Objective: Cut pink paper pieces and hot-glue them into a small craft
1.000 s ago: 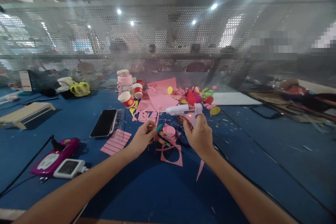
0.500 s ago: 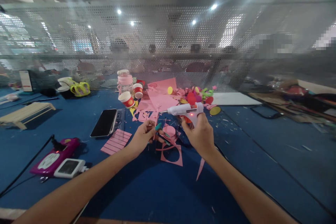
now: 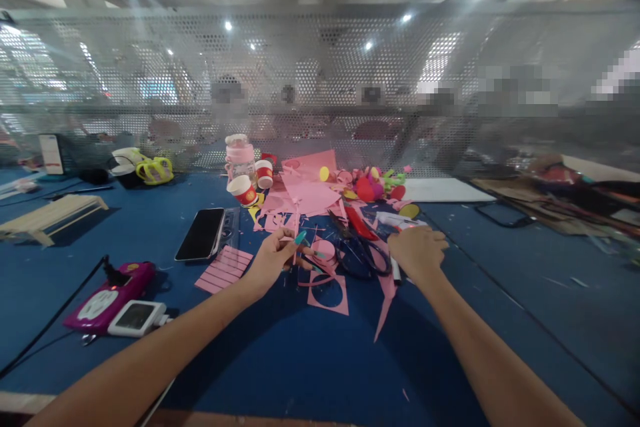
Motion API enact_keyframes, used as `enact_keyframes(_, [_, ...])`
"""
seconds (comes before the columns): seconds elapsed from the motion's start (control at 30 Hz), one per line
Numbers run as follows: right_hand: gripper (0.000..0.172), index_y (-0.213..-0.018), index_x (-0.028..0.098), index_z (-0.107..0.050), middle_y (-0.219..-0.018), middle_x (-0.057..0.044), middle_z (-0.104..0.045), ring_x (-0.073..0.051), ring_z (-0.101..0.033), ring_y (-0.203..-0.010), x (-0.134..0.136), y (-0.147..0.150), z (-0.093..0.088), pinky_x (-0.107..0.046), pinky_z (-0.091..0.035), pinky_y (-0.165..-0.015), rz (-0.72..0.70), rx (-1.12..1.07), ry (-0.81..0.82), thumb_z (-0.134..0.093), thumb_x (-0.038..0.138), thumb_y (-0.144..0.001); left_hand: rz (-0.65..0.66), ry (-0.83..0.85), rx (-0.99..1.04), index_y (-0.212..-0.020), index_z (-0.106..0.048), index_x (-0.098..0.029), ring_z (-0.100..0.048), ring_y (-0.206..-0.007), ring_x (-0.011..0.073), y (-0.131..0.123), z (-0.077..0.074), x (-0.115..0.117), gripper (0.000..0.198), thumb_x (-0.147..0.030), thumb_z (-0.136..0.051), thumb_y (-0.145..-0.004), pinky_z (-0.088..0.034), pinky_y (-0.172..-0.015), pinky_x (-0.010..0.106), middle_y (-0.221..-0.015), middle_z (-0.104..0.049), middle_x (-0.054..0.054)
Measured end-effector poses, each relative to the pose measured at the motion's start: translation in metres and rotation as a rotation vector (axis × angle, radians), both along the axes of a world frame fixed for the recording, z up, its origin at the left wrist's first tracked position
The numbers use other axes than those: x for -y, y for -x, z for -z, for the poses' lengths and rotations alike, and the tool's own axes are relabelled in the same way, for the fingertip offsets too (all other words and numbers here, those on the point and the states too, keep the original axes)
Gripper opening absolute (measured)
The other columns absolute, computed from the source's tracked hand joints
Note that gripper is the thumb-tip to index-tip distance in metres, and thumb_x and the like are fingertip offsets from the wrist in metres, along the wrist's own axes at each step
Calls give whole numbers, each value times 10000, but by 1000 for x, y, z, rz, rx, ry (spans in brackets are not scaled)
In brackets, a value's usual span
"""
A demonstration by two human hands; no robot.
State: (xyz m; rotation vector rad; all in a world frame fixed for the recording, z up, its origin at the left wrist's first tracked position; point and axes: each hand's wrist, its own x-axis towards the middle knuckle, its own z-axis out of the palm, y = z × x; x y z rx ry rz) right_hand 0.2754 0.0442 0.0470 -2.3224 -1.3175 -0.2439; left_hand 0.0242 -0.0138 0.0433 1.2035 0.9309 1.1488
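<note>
My left hand (image 3: 274,259) is closed in a pinch on a thin pink paper strip (image 3: 297,227) that stands upright, with a small teal piece (image 3: 301,237) at my fingertips. My right hand (image 3: 418,251) rests low on the blue table to the right, fingers curled over the handle of a white glue gun (image 3: 397,219) that lies on the table. Black-handled scissors (image 3: 361,255) lie between my hands. A pink sheet with a round hole (image 3: 327,295) lies just below my left hand.
A phone (image 3: 200,233) and lined pink paper (image 3: 223,269) lie left of my hands. A purple device (image 3: 107,290) and a white gadget (image 3: 133,318) sit near left. Paper cups (image 3: 243,190), a jar (image 3: 239,157) and pink scraps (image 3: 310,190) crowd the back. A perforated screen (image 3: 320,80) closes off the far side.
My right hand has dropped to the right and brought the glue gun from the air down onto the table. The scissors are now uncovered. My left hand has barely moved.
</note>
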Motion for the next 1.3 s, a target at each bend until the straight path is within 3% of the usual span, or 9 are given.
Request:
enact_keyframes(0.13, [578, -1102, -91, -418, -1094, -362, -397, -457, -358, -1056, 6, 8, -5, -529, -367, -725, 28, 91, -156, -523, 264, -658, -5, -20, -15, -793, -393, -182, -620, -499, 123, 1, 0, 0, 290, -415, -549, -719, -236, -366, 152, -718, -674, 40])
enact_keyframes(0.27, [409, -928, 48, -562, -995, -238, -524, -354, -429, -1025, 21, 41, -15, -495, -349, -816, -553, -73, -323, -454, 405, -760, 40, -34, -16, -764, -401, -170, -596, -444, 109, -1, 1, 1, 286, -416, -542, -726, -257, -372, 155, -649, -663, 26])
enact_keyframes(0.37, [376, -885, 133, -612, -850, -100, -604, -216, -553, -821, 40, 74, -13, -351, -434, -732, -1025, -648, -113, -425, 445, -790, 92, -14, 6, -731, -399, -167, -580, -415, 115, -5, 4, 3, 312, -423, -573, -697, -316, -379, 166, -579, -636, 8])
enact_keyframes(0.43, [391, -949, 147, -611, -726, -43, -607, -162, -566, -659, 52, 93, -7, -292, -454, -616, -1139, -991, 2, -484, 463, -757, 94, -11, 0, -737, -422, -162, -574, -418, 120, -9, 6, 5, 320, -411, -609, -665, -373, -400, 190, -555, -617, -5])
enact_keyframes(0.57, [363, -837, 141, -649, -530, 27, -548, -101, -499, -444, 67, 113, 3, -233, -412, -459, -1066, -1306, 81, -603, 457, -665, 38, -81, -122, -814, -495, -145, -570, -463, 113, -15, 10, 11, 246, -343, -583, -698, -409, -441, 202, -560, -597, -14])
enact_keyframes(0.7, [320, -613, 130, -654, -523, 5, -582, -115, -531, -491, 65, 110, 4, -232, -424, -488, -915, -1355, -38, -637, 449, -627, 20, -201, -300, -782, -542, -152, -602, -602, 142, -14, 4, 18, 217, -312, -623, -659, -443, -536, 224, -681, -633, 23])
enact_keyframes(0.93, [305, -766, 147, -677, -715, -61, -676, -168, -612, -597, 49, 90, -5, -288, -490, -594, -791, -1379, -217, -637, 425, -645, -299, -422, -1174, -811, -531, -173, -573, -578, 182, -3, -14, 27, 260, -417, -463, -752, -393, -564, 273, -613, -599, 41])
enact_keyframes(1.07, [316, -785, 149, -670, -698, -58, -675, -160, -602, -550, 48, 85, -8, -273, -482, -529, -788, -1277, -210, -609, 438, -673, -230, -348, -1512, -816, -557, -140, -604, -727, 293, -5, -3, 22, 436, -534, -376, -763, -411, -604, 352, -753, -634, 147])
enact_keyframes(1.3, [285, -685, 145, -651, -622, -42, -655, -145, -589, -522, 51, 89, -7, -244, -470, -503, -880, -1216, -133, -614, 428, -673, -46, -400, -1511, -814, -570, -190, -617, -752, 223, 1, -2, 14, 192, -242, -386, -802, -410, -640, 302, -788, -655, 80])
